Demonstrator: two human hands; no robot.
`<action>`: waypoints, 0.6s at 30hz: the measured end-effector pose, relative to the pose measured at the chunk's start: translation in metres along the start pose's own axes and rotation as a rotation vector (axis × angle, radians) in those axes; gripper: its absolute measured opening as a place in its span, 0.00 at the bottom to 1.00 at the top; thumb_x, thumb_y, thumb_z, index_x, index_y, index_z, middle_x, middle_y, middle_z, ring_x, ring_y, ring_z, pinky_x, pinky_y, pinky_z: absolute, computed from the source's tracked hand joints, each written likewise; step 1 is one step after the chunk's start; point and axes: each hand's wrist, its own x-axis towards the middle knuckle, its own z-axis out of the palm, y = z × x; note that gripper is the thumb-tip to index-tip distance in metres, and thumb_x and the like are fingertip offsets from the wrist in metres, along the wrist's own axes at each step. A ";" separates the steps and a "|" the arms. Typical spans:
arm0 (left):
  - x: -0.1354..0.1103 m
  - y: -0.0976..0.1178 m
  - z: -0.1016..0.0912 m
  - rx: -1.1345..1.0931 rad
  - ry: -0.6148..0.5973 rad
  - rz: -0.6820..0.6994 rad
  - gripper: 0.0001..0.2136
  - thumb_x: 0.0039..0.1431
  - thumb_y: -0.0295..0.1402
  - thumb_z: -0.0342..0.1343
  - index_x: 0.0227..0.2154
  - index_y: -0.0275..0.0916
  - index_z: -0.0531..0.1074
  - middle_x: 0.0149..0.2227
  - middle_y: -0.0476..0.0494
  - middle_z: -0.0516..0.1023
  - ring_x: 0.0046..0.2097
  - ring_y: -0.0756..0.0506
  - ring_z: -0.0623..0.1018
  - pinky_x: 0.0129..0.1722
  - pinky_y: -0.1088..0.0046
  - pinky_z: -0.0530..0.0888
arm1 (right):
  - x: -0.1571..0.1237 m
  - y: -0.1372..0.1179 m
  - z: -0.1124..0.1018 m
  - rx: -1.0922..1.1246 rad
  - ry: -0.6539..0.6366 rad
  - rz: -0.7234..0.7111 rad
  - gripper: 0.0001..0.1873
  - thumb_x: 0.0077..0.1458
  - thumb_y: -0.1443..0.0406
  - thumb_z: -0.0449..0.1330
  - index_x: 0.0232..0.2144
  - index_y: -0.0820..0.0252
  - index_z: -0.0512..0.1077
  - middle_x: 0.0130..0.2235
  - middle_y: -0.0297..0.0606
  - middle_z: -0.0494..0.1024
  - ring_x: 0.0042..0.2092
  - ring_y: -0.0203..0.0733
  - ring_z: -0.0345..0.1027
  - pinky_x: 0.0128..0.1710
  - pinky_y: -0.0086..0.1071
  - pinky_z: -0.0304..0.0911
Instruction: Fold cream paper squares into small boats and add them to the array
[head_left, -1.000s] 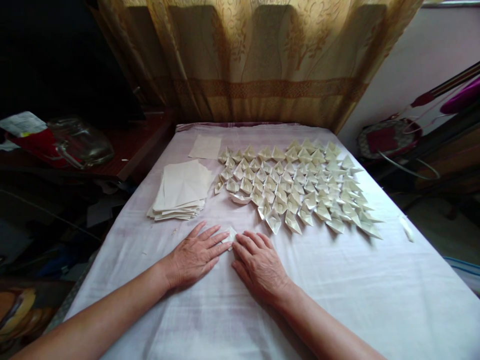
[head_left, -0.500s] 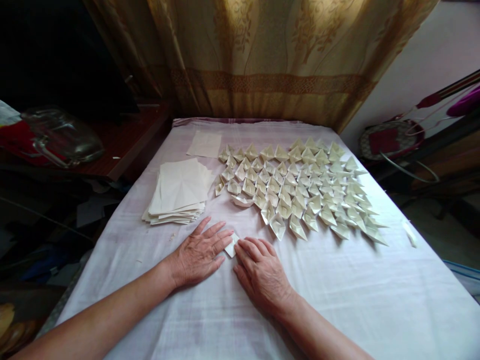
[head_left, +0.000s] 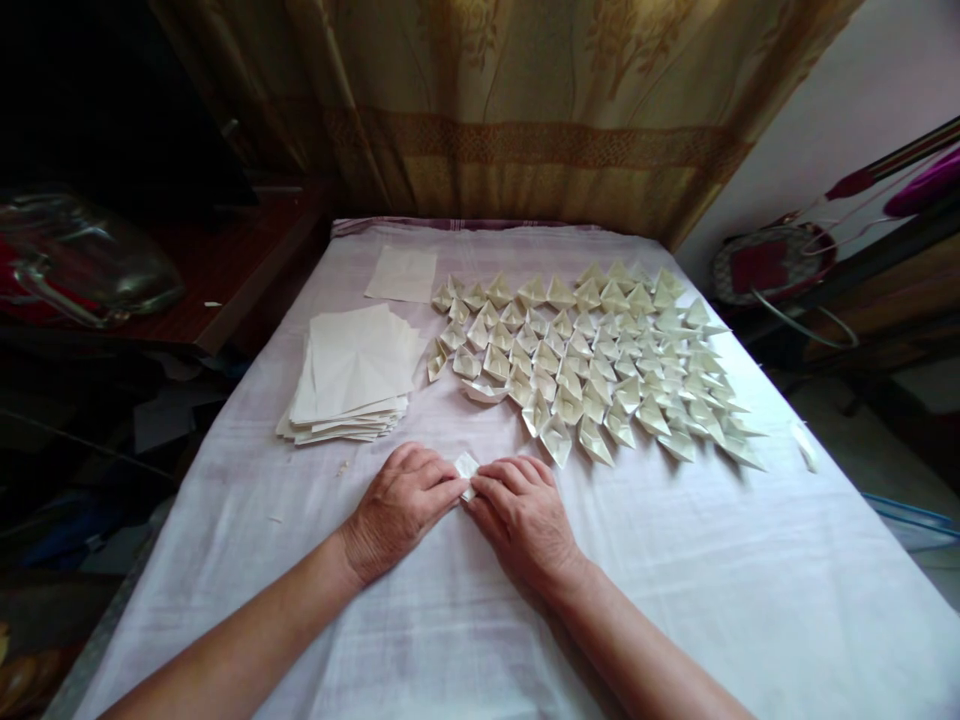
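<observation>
My left hand point(head_left: 401, 505) and my right hand point(head_left: 521, 515) rest side by side on the white cloth point(head_left: 675, 560), fingertips meeting over a small folded piece of white paper point(head_left: 466, 466). Both hands have their fingers curled and pinched on it, and only its top corner shows between them. Just beyond lie several rows of folded paper boats point(head_left: 600, 365). A stack of flat white sheets point(head_left: 352, 375) lies to the left of my left hand.
A single loose sheet point(head_left: 401, 273) lies at the far left of the cloth. A patterned curtain point(head_left: 525, 110) hangs behind. A glass jug point(head_left: 82, 260) stands on a dark side table at left. A small paper scrap point(head_left: 806, 447) lies at right.
My left hand's fingers, spread flat a second ago, have curled in. Both hands now pinch the small paper together. The view has tilted slightly downward.
</observation>
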 end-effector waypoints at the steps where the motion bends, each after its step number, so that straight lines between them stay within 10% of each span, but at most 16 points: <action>1: 0.000 0.001 0.000 -0.018 -0.003 -0.011 0.07 0.66 0.33 0.54 0.42 0.43 0.76 0.38 0.47 0.80 0.43 0.45 0.75 0.52 0.62 0.67 | 0.000 0.000 0.000 0.002 0.007 0.003 0.05 0.64 0.62 0.59 0.39 0.56 0.74 0.40 0.36 0.79 0.42 0.43 0.70 0.49 0.41 0.57; 18: 0.007 0.003 0.010 -0.030 -0.072 -0.310 0.04 0.65 0.31 0.54 0.34 0.40 0.72 0.36 0.46 0.75 0.41 0.42 0.71 0.45 0.62 0.67 | 0.005 0.010 0.002 0.088 0.046 0.120 0.07 0.62 0.64 0.59 0.32 0.56 0.75 0.37 0.36 0.78 0.40 0.42 0.67 0.44 0.38 0.56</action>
